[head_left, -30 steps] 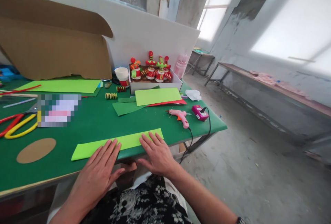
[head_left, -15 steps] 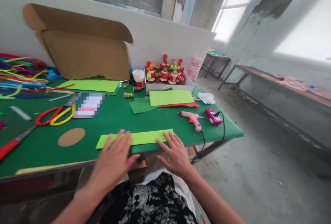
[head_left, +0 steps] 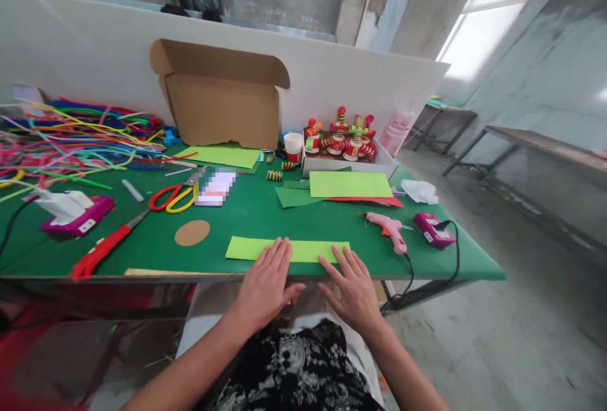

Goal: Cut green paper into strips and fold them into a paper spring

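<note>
A light green paper strip (head_left: 305, 251) lies flat along the front edge of the green table. My left hand (head_left: 268, 281) rests on the strip just left of its middle, fingers stretched out and thumb apart. On the strip's right end lie the fingertips of my right hand (head_left: 353, 284), spread open. Neither hand grips anything. Beyond the strip's left end sits a brown cardboard oval (head_left: 192, 233). To the right lies a pink glue gun (head_left: 386, 229) with its cord running over the table edge.
Scissors (head_left: 173, 198), a red-handled cutting tool (head_left: 107, 248) and a purple power block (head_left: 78, 218) lie left. Behind are pipe cleaners (head_left: 95, 136), a cardboard box (head_left: 222, 101), green sheets (head_left: 351, 184), a paper cup (head_left: 293, 147) and a tray of figures (head_left: 325, 166). Another power block (head_left: 434, 231) sits right.
The view has swung left, so the table appears shifted right. My left hand has slid a little toward the strip's middle; my right hand stays at its right end.
</note>
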### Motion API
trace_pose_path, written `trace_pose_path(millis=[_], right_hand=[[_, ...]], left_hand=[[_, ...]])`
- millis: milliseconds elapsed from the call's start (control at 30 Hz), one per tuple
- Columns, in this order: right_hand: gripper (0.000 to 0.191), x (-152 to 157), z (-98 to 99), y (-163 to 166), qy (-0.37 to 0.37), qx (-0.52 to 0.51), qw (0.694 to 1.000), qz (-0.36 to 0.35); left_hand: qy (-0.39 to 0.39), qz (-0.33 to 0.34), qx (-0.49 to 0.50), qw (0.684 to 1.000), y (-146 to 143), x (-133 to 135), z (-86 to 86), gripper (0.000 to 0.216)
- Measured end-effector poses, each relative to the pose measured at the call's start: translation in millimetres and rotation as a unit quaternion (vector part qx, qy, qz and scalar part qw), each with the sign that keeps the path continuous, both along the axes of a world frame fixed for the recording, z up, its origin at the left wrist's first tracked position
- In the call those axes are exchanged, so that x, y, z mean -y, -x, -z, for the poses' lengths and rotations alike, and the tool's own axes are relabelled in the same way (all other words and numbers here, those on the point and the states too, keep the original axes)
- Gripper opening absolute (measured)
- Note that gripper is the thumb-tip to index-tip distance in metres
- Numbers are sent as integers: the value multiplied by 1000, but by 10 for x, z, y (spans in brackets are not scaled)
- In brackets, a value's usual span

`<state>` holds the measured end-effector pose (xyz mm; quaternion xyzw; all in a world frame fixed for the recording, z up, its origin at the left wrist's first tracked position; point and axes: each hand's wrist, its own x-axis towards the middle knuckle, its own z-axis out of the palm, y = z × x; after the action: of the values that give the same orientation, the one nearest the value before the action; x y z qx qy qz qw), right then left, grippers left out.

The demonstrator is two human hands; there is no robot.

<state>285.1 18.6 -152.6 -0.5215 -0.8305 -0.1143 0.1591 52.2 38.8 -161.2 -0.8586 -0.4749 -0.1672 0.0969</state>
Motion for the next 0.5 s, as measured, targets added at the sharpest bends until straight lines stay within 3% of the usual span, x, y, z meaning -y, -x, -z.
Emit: trace_pose_path(millis=[233, 500], right_hand=[[50, 9, -14, 3, 4, 2, 1000, -1], [51, 5, 2, 8, 2, -4, 1000, 6]], left_hand=[[-30, -51, -20, 998, 706, 62, 24, 77], [-16, -133, -55, 989, 1075, 42, -90, 72]])
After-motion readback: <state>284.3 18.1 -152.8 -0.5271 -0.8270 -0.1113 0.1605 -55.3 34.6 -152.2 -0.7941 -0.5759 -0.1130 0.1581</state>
